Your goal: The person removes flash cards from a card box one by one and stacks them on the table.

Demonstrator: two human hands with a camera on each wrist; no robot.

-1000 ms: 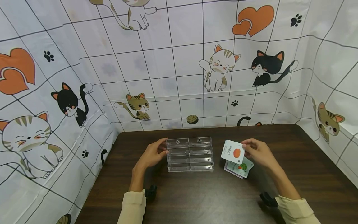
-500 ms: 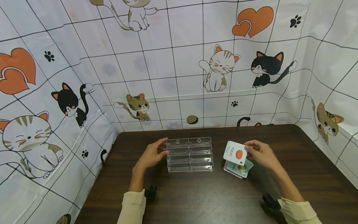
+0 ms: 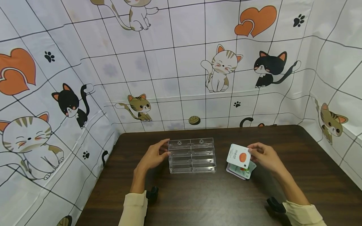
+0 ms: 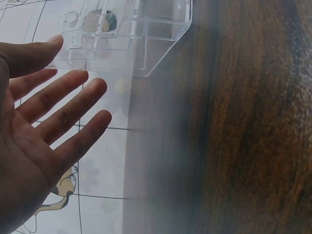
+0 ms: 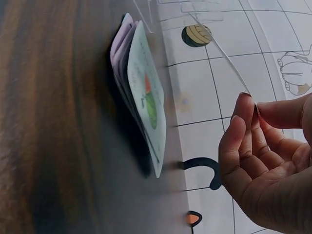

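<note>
A clear plastic tiered rack (image 3: 192,161) with a central divider stands on the table. My left hand (image 3: 152,157) is at its left side, thumb and fingertips right at the edge. In the left wrist view, that hand's fingers (image 4: 73,109) are extended below the rack. Between thumb and fingertips, my right hand (image 3: 266,157) pinches a white flash card (image 3: 237,155) reading "meat" with an orange-red picture. The right wrist view shows this card edge-on. Beneath it lies a small stack of cards (image 5: 146,97), a pale green one with a red and green picture on top.
The dark wood table (image 3: 195,201) extends around the rack and cards. White fabric (image 3: 172,62) printed with cats and grid lines rises behind the table and along both sides. A black band (image 3: 275,205) is worn at the right wrist, another (image 3: 152,194) at the left.
The right hand and its card have shifted slightly to the right and toward the person, over the stack. The left hand and the rack have stayed in place.
</note>
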